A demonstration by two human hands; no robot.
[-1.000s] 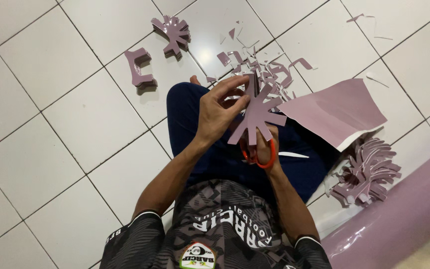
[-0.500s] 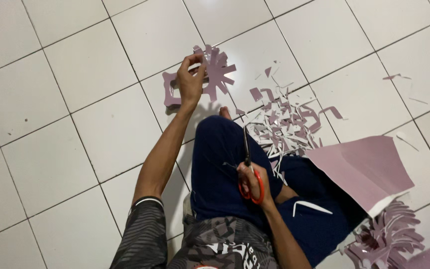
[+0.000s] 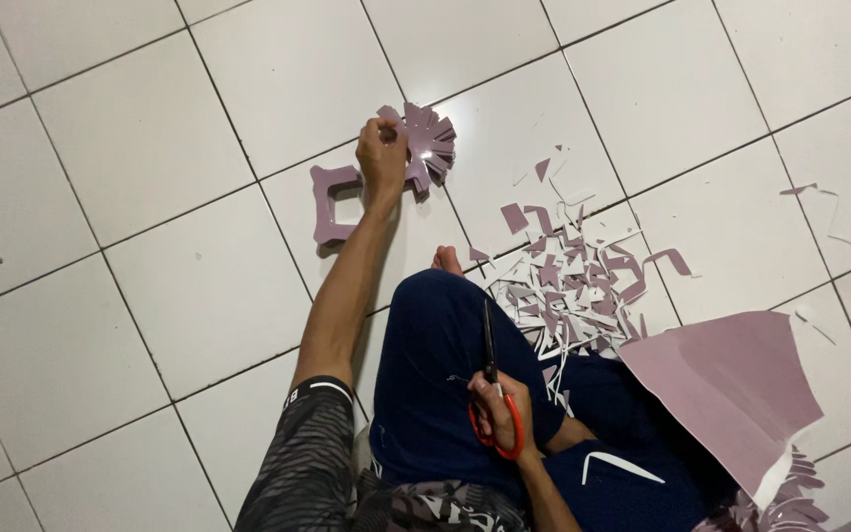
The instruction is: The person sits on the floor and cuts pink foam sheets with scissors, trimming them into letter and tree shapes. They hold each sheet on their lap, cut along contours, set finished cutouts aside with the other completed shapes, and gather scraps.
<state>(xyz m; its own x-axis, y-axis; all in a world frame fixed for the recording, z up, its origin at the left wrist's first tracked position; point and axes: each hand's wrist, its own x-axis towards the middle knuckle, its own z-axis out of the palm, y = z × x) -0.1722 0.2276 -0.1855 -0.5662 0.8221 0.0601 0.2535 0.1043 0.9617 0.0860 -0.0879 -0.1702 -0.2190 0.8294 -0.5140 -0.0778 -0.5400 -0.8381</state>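
Note:
My left hand reaches far out over the white tiled floor and rests on a stack of mauve star-shaped paper cutouts, fingers closed on their left edge. Just left of them lies a mauve C-shaped cutout. My right hand rests on my dark blue trouser leg and grips red-handled scissors, blades shut and pointing away from me. My bare toes show beyond the knee.
A heap of mauve and white paper scraps covers the tiles right of my leg. A large mauve sheet lies over my right leg, with more cut shapes at the bottom right corner.
My left hand carried the star cutout from in front of me out to the floor and set it on the pile. The scissors came down onto my leg.

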